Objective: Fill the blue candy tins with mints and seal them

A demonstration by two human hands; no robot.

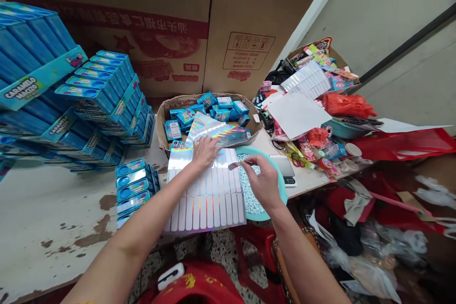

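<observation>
Arms [135, 230]: both are stretched forward over the table [35, 199], brought closer together at the hands;
Left hand [205, 153]: laid open, palm down, on the far part of the holographic sticker sheet [204, 211]; the fingers are pointed away and slightly rightward;
Right hand [263, 180]: held above the turquoise basin [283, 194], closed; a curled sticker strip [234, 166] is pinched between thumb and fingertips;
Sticker strip: free end turned left, over the sheet's right edge; whether it is joined to the sheet cannot be told;
Sticker sheet: spread at the table's near edge, the basin's left side overlapped; its narrow labels are lined up in rows, long axes running toward and away from the body;
Basin contents: small pale pellets [252, 202];
Blue display packs [21, 90]: stacked at left; "CARAMELO MACIZO" is read on the bands;
Brown carton [245, 0]: stood behind; upside-down Chinese printing is shown, "汕头市" and "食品" legible.
</observation>
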